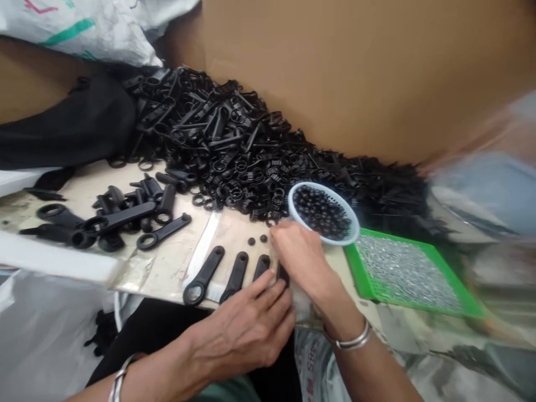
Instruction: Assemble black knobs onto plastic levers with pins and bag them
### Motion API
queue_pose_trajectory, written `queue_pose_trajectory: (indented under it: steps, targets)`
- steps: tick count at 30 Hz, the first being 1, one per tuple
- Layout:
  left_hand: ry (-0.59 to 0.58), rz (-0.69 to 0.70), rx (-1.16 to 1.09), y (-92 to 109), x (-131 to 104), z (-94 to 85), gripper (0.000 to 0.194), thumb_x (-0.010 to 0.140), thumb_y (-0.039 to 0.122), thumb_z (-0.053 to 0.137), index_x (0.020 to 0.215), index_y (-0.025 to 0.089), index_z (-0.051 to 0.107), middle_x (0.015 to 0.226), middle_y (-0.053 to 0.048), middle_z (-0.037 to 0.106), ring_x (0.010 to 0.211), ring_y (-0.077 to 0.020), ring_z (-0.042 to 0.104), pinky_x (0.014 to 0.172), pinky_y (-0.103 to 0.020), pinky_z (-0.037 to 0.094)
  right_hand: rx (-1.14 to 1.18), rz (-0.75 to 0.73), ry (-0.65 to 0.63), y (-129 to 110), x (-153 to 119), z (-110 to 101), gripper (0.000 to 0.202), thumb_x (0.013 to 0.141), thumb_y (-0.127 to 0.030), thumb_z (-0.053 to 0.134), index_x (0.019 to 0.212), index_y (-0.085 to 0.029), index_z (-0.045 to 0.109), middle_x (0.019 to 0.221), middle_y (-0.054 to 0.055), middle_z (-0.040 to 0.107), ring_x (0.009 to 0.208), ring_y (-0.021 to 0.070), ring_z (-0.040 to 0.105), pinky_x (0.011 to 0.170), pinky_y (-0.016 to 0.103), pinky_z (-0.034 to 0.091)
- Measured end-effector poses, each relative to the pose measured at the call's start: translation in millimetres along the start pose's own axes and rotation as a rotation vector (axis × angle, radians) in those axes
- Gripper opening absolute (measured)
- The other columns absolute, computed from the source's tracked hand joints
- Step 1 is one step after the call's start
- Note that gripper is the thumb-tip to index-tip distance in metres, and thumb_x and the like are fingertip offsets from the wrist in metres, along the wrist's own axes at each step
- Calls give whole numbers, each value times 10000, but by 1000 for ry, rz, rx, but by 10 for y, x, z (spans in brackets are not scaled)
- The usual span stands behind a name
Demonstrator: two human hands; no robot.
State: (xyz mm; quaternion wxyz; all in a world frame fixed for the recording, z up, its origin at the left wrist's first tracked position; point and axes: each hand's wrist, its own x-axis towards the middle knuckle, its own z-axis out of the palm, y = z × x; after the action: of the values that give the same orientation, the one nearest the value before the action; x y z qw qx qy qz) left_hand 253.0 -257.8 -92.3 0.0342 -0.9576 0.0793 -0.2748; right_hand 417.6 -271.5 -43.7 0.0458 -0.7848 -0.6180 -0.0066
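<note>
My left hand (257,324) is at the table's front edge, its fingers bent together over the rightmost black plastic lever arm (283,273), which is mostly covered. My right hand (299,254) is closed with fingertips down, just beyond that arm; whatever is in its fingers is hidden. Left of my hands lie a black lever arm with a ring end (204,276), another arm (237,273), and a third (262,265) partly under my left fingers. Two small black balls (257,240) rest beside my right fingertips. A light blue basket (355,230) of black balls stands behind my right wrist.
A green tray (360,279) with many small metal pins sits at right. Black plastic parts (234,139) are heaped along the cardboard wall (368,72). More lever arms (121,218) lie at left, near a white foam strip (54,259). A white sack (75,28) is behind.
</note>
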Motion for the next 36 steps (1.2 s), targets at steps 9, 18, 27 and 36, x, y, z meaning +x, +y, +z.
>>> queue_pose_trajectory:
  steps: [9,18,27,36]
  targets:
    - [57,8,-61,42,-105,-56,217,987,131,516,1117,79,682,1139,-116,736,1126,-252,682,1242,-475,313,708,177,320,455,-839,14,247,952,-338,635,1101,-169,734,978,90,758,808,188,739,743,277,618]
    - [13,-25,-23,75,-91,-94,194,986,115,536,1087,59,692,1107,-113,746,1117,-246,691,1185,-459,401,1528,671,244,351,-981,218,470,558,-373,961,956,-195,785,941,120,754,749,203,737,699,250,631]
    - [21,-44,-55,73,-97,-65,209,987,117,523,1085,56,698,1102,-116,744,1118,-256,690,1171,-470,408,1664,740,144,360,-933,237,419,561,-368,966,905,-194,802,933,127,757,712,182,732,632,189,611]
    - [53,-67,-71,83,-96,-54,213,991,129,514,1077,66,698,1102,-112,745,1088,-244,696,1166,-462,414,1676,556,157,372,-943,310,292,686,-289,897,958,-260,798,1041,82,757,798,153,737,744,203,614]
